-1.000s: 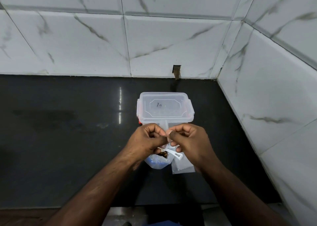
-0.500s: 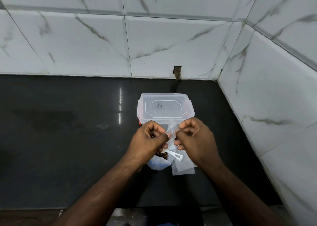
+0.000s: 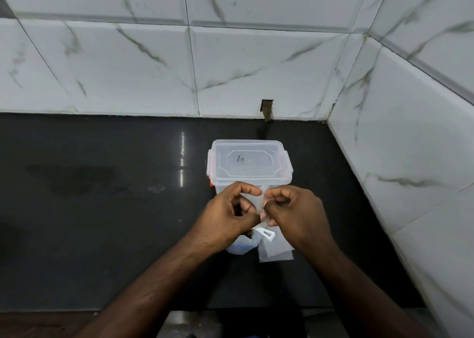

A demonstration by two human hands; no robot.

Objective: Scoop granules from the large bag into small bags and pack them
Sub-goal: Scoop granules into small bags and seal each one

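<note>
A black polished counter (image 3: 102,209) runs from the near edge to a wall of white tiles with grey veins (image 3: 256,68). A second tiled wall (image 3: 410,158) closes the right side, so the work sits in a corner. A small dark notch (image 3: 266,109) breaks the bottom of the back tile, and a bright streak of light (image 3: 182,155) reflects off the counter.

A clear plastic box (image 3: 248,163) with a clip-on lid stands on the counter, with an orange bit showing at its lower left corner. Just in front of it both hands meet. The left hand (image 3: 225,217) and the right hand (image 3: 295,214) have their fingers curled, and thumb and fingertips of each pinch the top of a thin clear small bag (image 3: 261,196) held up between them, against the front of the box.

Under the hands lies the large bag (image 3: 241,246), clear with some blue at its bottom and dark granules at its mouth. A white scoop (image 3: 266,233) pokes out of it. Beside it, to the right, a few flat clear bags (image 3: 275,254) lie on the counter, partly under the right wrist.

Compared with half a second ago, the hands have drawn closer, so the fingertips nearly touch, and less of the small bag shows between them. The box, large bag, scoop and flat bags lie where they were.
</note>
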